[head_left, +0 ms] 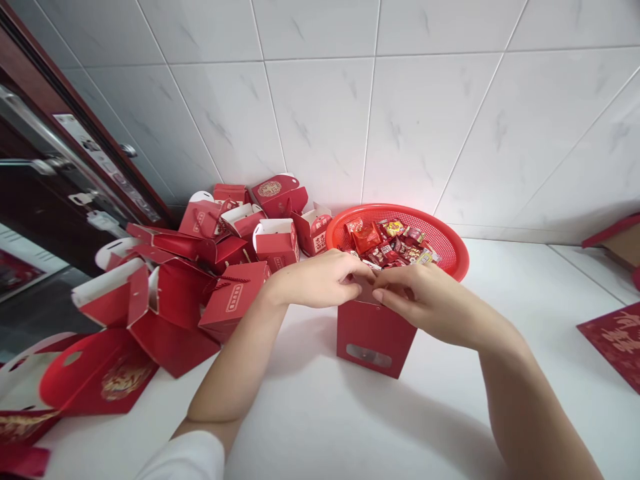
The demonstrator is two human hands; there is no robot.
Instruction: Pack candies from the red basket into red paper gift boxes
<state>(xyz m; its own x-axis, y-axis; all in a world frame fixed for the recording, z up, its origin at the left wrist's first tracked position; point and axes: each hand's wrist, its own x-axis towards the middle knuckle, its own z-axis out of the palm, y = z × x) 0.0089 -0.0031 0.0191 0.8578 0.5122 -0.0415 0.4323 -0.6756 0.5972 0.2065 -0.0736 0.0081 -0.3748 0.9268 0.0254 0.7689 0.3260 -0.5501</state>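
A red box (375, 337) with a small clear window low on its front stands upright on the white table. Both hands are at its top edge. My left hand (325, 279) has its fingers bent and pressed on the top left part. From the other side, my right hand (430, 300) pinches the top near the right corner, thumb in front. The fingers partly hide the box's top. Right behind the box, a red plastic basket (457, 257) holds several wrapped candies (387, 247).
Many red gift boxes (277, 243) crowd the table's left side, some with open tops. On the right lie a flat red piece with gold print (617, 340) and an open box (623, 243). A tiled wall (320, 120) rises behind; a door frame (85, 127) is at left.
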